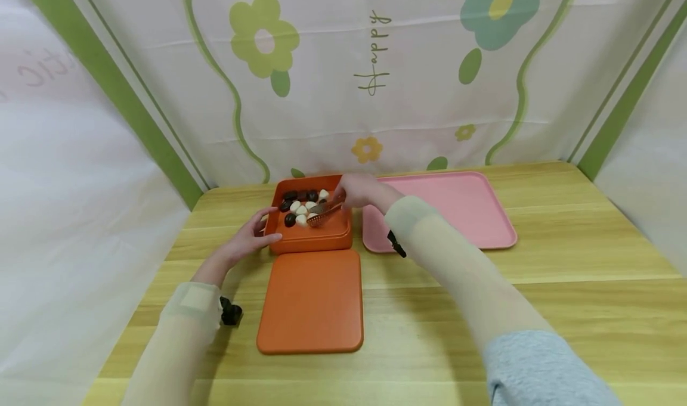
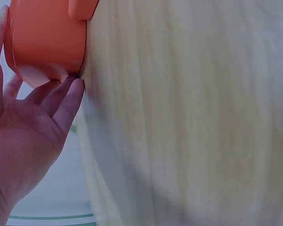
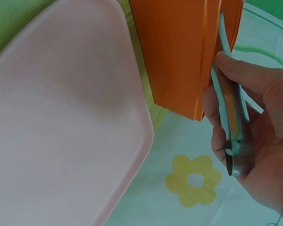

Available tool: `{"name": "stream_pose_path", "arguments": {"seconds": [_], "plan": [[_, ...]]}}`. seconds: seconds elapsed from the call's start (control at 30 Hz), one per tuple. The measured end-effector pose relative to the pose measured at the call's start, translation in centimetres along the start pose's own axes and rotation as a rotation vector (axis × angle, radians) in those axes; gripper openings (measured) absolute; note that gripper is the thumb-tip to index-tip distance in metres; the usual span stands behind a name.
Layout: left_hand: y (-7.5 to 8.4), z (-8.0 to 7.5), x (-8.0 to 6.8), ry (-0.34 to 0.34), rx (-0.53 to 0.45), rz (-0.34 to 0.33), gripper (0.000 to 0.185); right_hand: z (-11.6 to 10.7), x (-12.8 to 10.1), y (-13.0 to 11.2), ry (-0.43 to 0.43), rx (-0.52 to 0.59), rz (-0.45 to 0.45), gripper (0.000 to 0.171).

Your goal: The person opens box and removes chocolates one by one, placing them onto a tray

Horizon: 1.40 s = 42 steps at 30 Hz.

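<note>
An orange box [image 1: 343, 239] stands near the back of the table, with several dark and white pieces [image 1: 302, 210] inside. My left hand [image 1: 248, 239] spreads against its left end, thumb over the front rim. In the left wrist view, the fingers of that hand [image 2: 28, 127] rest along the side of the orange box [image 2: 47, 42], low by the tabletop. My right hand [image 1: 358, 190] reaches over the box's right side and grips metal tongs [image 1: 324, 212], whose slotted end is among the white pieces. The right wrist view shows the tongs [image 3: 231, 113] between thumb and fingers.
A flat orange lid [image 1: 312, 301] lies in front of the box. To the right is a pink tray [image 1: 461, 206], under part of my right forearm. A printed flower curtain [image 1: 322, 114] hangs right behind the wooden table [image 1: 579, 310].
</note>
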<state>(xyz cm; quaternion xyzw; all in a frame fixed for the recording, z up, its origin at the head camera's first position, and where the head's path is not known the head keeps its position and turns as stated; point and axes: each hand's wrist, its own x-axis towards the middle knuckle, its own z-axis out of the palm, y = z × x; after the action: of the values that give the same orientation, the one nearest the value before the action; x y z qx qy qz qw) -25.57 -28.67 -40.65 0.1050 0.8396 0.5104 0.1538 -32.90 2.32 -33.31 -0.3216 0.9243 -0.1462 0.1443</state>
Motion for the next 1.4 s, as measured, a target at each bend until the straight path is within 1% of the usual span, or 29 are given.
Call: {"name": "stream_pose_path", "arguments": {"seconds": [0.13,0.23,0.33,0.5,0.6,0.8,0.93,1.1,1.37,1.4], "plan": [[0.0,-0.1,-0.1,0.006,-0.001,-0.002,0.075,-0.5,-0.3,0.3,0.038,0.059,-0.043,0.031],[0.0,-0.3,-0.1,0.012,-0.001,-0.002,0.075,-0.9,-0.3,0.4,0.053,0.057,-0.057,0.029],[0.1,-0.3,-0.1,0.007,-0.001,0.0,0.077,-1.1,-0.4,0.4,0.05,0.03,-0.05,0.03],[0.1,-0.2,0.0,-0.001,-0.008,-0.011,0.077,-0.9,-0.5,0.0,0.033,-0.049,-0.047,0.032],[0.0,-0.1,0.0,0.002,-0.01,-0.018,0.076,-0.6,-0.5,-0.2,0.027,-0.074,-0.02,0.034],[-0.1,0.0,0.2,-0.007,-0.014,-0.005,0.075,0.0,-0.5,-0.2,0.008,-0.098,0.021,0.035],[-0.1,0.1,0.3,-0.012,-0.017,0.0,0.076,0.2,-0.3,-0.1,0.01,-0.096,0.021,0.036],[-0.1,0.1,0.2,-0.012,-0.019,0.0,0.076,0.1,-0.5,-0.1,0.02,-0.136,0.005,0.034],[0.1,0.0,-0.1,-0.003,-0.002,0.002,0.076,-1.1,-1.3,0.5,0.078,-0.132,-0.04,0.03],[0.0,0.0,-0.1,-0.001,0.003,0.004,0.076,-1.3,-1.4,0.7,0.082,-0.116,-0.052,0.03]]}}
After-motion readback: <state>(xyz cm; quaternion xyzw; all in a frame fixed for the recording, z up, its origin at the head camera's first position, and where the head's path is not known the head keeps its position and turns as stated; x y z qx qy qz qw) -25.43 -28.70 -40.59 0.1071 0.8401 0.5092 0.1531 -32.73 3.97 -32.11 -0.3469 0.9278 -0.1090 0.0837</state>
